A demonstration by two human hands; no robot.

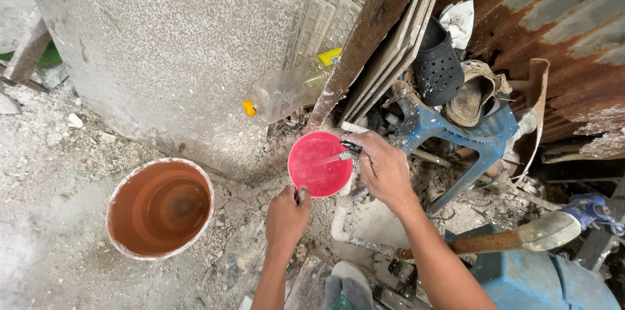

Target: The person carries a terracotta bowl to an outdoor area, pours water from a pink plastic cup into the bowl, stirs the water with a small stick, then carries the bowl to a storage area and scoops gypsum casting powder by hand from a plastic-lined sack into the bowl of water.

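Now filling: left hand (287, 214) gripping red bowl (319, 163) by its near rim under tap (349, 149), right hand (383, 167) closed around tap, likely needing shut-off soon, orange bucket (160, 208) nearby.

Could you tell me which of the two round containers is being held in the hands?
The small pink bowl, gripped by the left hand under the tap; the larger orange bucket stands untouched on the ground.

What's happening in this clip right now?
A person's left hand holds a pink plastic scoop by its near rim. The right hand grips a tap over it, and a thin stream of water runs into the scoop. An orange bucket holding some water stands on the dusty ground to the left. Tiles, a clear plastic bottle and sandals are piled behind.
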